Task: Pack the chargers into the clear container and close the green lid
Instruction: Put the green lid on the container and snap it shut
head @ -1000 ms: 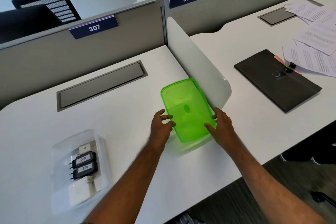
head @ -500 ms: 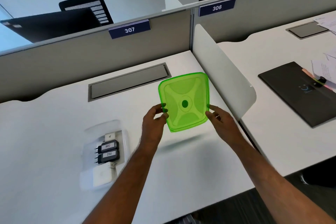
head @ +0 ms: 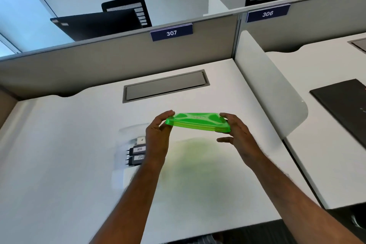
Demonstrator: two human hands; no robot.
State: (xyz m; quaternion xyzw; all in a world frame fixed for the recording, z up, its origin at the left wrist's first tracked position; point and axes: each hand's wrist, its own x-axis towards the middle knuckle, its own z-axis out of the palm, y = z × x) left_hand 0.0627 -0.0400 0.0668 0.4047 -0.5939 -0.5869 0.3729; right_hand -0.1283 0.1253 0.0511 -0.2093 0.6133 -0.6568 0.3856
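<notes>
I hold the green lid in the air above the white desk, nearly flat and seen edge-on. My left hand grips its left end and my right hand grips its right end. The clear container sits on the desk to the left, partly hidden behind my left forearm. Inside it lie two black chargers with white labels and white chargers at both ends. The lid hangs to the right of the container, apart from it.
A grey cable hatch is set into the desk behind the lid. A white curved divider stands on the right, with a black folder on the neighbouring desk beyond it. A grey partition closes the back.
Both hands lifted the green lid off the desk, tilted it up, then turned it nearly flat and carried it left, closer to the container. The camera view shifted left.
</notes>
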